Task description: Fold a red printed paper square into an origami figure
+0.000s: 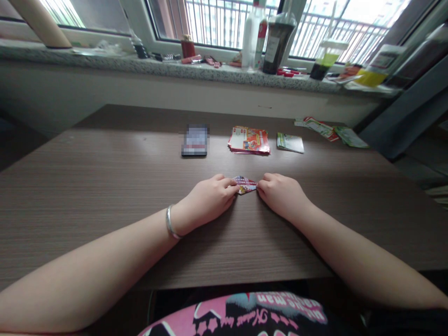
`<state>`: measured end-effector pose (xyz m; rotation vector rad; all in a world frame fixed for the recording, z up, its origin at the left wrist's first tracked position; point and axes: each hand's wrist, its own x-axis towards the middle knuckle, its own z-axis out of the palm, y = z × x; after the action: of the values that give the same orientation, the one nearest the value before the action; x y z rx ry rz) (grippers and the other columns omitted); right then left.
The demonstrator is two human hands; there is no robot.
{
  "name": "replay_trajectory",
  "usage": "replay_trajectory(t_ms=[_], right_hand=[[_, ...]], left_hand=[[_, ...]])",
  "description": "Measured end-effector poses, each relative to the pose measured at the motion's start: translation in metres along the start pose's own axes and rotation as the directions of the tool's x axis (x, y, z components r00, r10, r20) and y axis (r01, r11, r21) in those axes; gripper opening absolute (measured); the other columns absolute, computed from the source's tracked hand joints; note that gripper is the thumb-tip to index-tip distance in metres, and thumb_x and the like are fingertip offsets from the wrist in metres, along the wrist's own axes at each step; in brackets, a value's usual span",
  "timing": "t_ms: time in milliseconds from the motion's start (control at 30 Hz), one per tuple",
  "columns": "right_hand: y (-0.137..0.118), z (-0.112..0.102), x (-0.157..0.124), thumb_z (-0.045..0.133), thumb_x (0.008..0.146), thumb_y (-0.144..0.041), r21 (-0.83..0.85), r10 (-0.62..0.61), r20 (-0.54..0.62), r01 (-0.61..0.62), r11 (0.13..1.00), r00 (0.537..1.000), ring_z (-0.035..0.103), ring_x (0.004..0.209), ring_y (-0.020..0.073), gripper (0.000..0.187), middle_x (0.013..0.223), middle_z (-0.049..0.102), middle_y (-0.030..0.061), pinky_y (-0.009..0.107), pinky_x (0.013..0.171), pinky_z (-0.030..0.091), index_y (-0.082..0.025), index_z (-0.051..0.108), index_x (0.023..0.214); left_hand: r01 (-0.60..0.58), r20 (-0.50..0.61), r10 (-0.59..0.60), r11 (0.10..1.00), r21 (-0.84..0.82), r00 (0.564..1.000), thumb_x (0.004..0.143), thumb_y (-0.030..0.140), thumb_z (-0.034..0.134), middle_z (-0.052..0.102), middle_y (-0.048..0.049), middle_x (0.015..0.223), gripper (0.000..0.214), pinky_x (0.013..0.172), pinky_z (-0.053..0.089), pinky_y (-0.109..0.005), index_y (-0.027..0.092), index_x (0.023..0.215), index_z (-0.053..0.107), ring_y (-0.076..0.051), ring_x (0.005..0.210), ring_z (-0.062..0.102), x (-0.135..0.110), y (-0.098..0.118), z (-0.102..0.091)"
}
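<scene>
Between my hands, a small piece of printed paper [247,185] folded to points lies on the brown table [140,196]. My left hand [214,198] is closed on its left side, with fingertips pressing over the paper. My right hand [283,192] pinches the paper's right tip, fingers curled together. A silver bangle [169,221] circles my left wrist. Both palms face down, and the parts of the paper under my fingers are hidden.
Beyond my hands stand a phone-like blurred object [195,141], a stack of red leaflets [250,141] and a smaller green-white stack [290,143]. Crumpled wrappers [325,129] lie at the back right. Bottles and cups [278,44] crowd the stone windowsill [115,64].
</scene>
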<state>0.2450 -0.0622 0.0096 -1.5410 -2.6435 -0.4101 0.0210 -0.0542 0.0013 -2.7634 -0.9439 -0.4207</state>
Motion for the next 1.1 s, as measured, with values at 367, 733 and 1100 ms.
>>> replay_trajectory(t_ms=[367,733,1100], right_hand=[[-0.004,0.001,0.002,0.050,0.095,-0.021,0.010,-0.198,-0.134,0.201,0.979,0.971,0.058,0.081,0.0214,0.019,0.089,0.069,0.0088,0.033,0.066,0.040,-0.018,0.069,0.091],[-0.001,0.017,0.012,0.048,0.098,-0.021,0.111,-0.344,-0.211,0.372,0.922,0.915,0.059,0.088,0.0185,0.022,0.103,0.070,0.0070,0.030,0.077,0.046,-0.019,0.068,0.106],[-0.001,0.018,0.017,0.044,0.099,-0.027,0.086,-0.357,-0.230,0.384,0.919,0.905,0.055,0.085,0.0193,0.028,0.091,0.069,0.0082,0.033,0.075,0.040,-0.018,0.069,0.093]], left_hand=[[-0.001,-0.022,0.001,1.000,-0.002,1.000,0.095,0.023,0.048,0.069,-0.0083,0.107,0.027,0.080,0.055,-0.035,0.018,0.114,0.066,-0.022,0.091,0.061,0.000,0.002,0.001],[-0.012,-0.028,0.011,0.999,-0.035,1.000,0.095,0.021,0.047,0.071,-0.0073,0.104,0.022,0.086,0.055,-0.035,0.014,0.105,0.066,-0.021,0.094,0.065,0.000,-0.003,0.006],[0.011,-0.009,-0.011,0.999,-0.051,1.000,0.095,0.021,0.048,0.070,-0.0077,0.102,0.020,0.084,0.055,-0.033,0.016,0.103,0.066,-0.020,0.094,0.066,0.000,-0.003,0.004]])
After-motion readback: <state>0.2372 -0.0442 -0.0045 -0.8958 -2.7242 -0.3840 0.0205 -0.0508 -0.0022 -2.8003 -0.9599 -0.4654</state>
